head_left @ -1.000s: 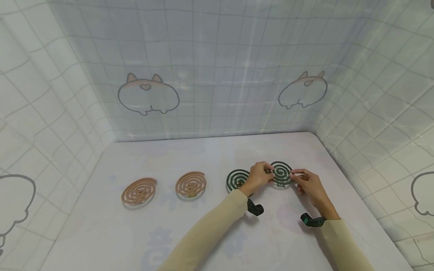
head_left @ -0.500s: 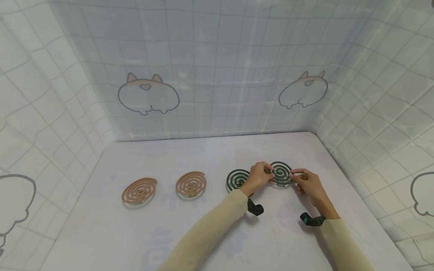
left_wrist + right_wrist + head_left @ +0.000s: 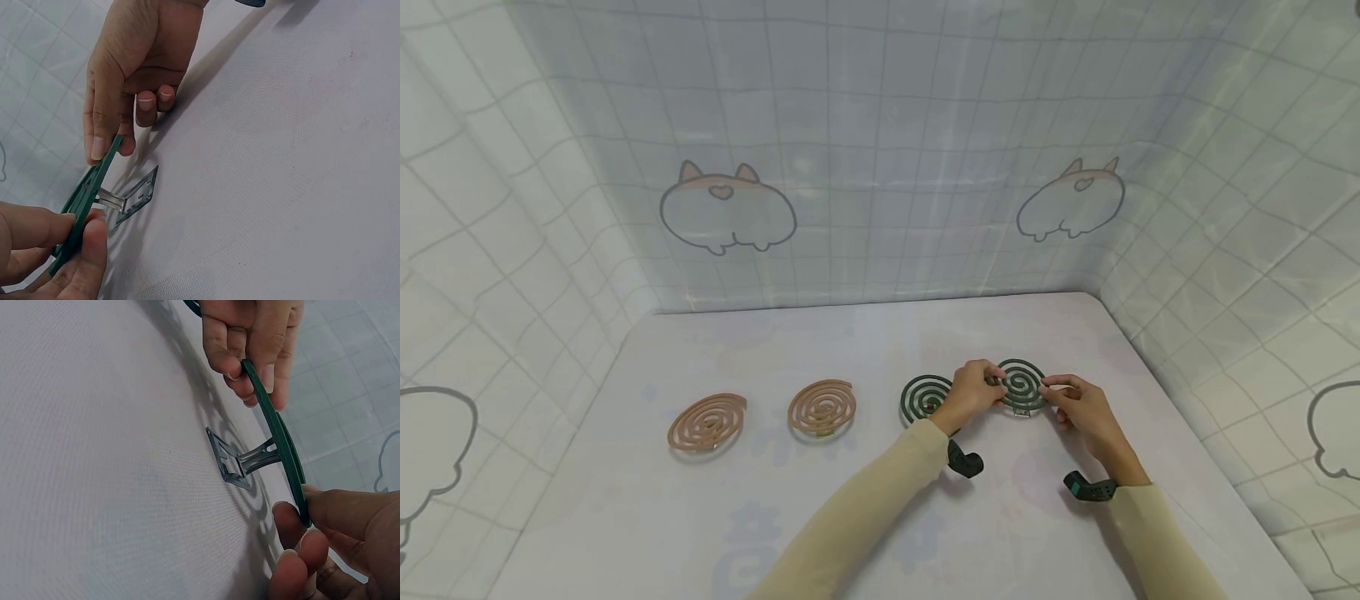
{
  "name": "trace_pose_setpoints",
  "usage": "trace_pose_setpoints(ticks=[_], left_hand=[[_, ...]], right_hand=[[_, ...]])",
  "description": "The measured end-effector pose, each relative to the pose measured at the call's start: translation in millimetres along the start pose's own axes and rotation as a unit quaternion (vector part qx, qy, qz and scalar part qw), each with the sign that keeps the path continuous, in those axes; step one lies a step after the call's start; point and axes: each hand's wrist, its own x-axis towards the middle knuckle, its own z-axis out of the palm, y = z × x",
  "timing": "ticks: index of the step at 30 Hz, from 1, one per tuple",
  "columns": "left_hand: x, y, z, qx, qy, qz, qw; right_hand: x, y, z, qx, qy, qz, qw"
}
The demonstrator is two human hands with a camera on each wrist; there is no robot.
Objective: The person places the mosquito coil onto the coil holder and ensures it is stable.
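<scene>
A dark green mosquito coil sits on a small metal stand at the table's right side. My left hand pinches its left edge between thumb and fingers, while my right hand pinches the right edge. In the left wrist view the green coil shows edge-on, thumb and fingertips on both its faces. The stand's square frame rests on the table below the coil. A second green mosquito coil lies just left of my left hand, partly hidden by that hand and wrist.
Two brown mosquito coils stand farther left: one brown coil near the middle, the other brown coil at the left. All are on a white table. A tiled-pattern curtain encloses the back and sides.
The green coil between my hands has tilted very slightly. Both hands keep their pinch in nearly the same place, and the other coils stay put.
</scene>
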Motion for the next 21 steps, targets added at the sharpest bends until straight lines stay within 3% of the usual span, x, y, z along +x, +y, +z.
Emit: trace_pose_setpoints(ticks=[21], left_hand=[[1.2, 0.9, 1.0, 0.004, 0.004, -0.001, 1.0000]], right_hand=[[-1.2, -1.1, 1.9, 0.013, 0.010, -0.011, 1.000]])
